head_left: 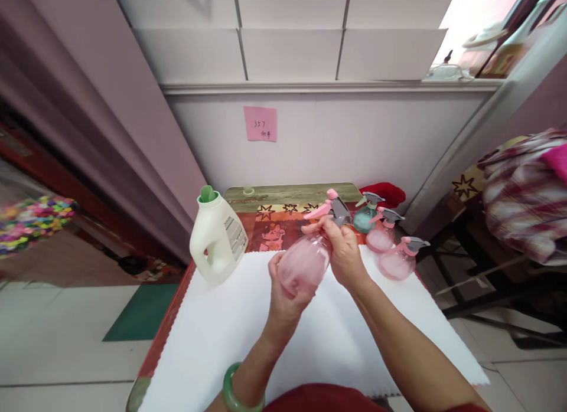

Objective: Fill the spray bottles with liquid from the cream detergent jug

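Observation:
A pink see-through spray bottle [305,263] is held tilted above the white sheet, its pink and grey spray head pointing up and away from me. My left hand [286,297] cups the bottle's rounded base. Around the neck, just below the spray head, the fingers of my right hand [341,247] are closed. To the right stand two more pink spray bottles [397,264] and a teal spray bottle [364,218]. A large cream jug [218,238] with a handle and a green spout is at the left; its spout is uncovered.
The white sheet [212,347] covers most of the small table. A green cap [248,190] lies at the table's far edge, and a red cloth item [385,195] sits behind the bottles. A pink note [260,124] is stuck on the wall. Plaid fabric [522,193] hangs at right.

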